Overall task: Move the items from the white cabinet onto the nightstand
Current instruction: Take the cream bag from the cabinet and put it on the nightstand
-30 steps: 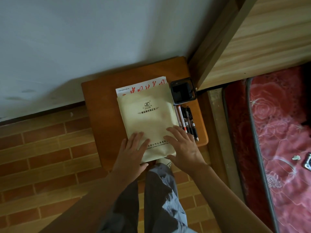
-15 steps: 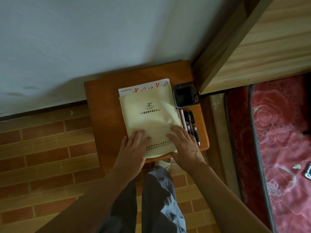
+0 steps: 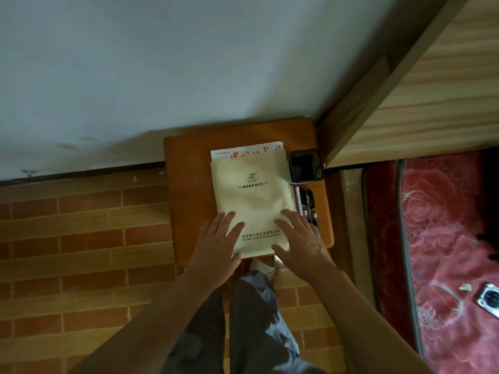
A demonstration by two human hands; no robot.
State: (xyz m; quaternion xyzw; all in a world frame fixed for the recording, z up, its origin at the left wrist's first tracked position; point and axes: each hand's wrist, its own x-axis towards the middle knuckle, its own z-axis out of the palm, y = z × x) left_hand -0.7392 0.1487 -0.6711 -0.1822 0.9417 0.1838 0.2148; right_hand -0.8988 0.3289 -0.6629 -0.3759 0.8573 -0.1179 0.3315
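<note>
A wooden nightstand [image 3: 189, 190] stands against the wall beside a bed frame [image 3: 405, 85]. On it lies a cream notebook [image 3: 251, 201] atop a white paper with red characters [image 3: 243, 153]. Both hands, left hand [image 3: 218, 241] and right hand [image 3: 302, 238], lie flat and spread on the near edge, gripping nothing. Press evenly to square the stack. Beside it lie what seem to be pens [image 3: 306, 205].
</note>
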